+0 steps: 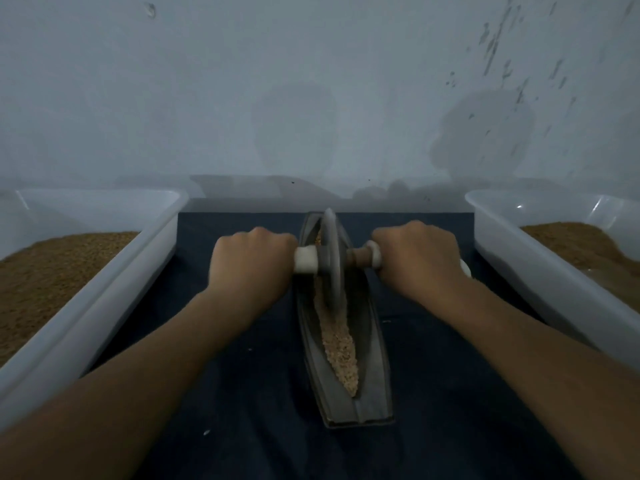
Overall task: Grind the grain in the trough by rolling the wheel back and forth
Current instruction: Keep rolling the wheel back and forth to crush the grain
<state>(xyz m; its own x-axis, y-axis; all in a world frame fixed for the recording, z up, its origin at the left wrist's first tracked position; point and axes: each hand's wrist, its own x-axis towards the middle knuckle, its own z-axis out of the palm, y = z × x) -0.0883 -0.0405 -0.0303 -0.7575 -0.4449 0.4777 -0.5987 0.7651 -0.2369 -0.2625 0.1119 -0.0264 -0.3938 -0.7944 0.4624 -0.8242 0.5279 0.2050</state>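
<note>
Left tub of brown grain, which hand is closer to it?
Left. The left hand grips the wheel's handle on the tub's side of the trough; the right hand grips the opposite handle, beyond the wheel.

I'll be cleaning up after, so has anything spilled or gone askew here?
Barely. A few pale specks lie on the dark cloth left of the trough, possibly stray bits. The wheel sits in the trough, left hand and right hand gripping its axle; the grain lies inside.

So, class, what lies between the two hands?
The wheel, upright in the trough over the grain, its handle gripped by left hand and right hand; head view.
</note>
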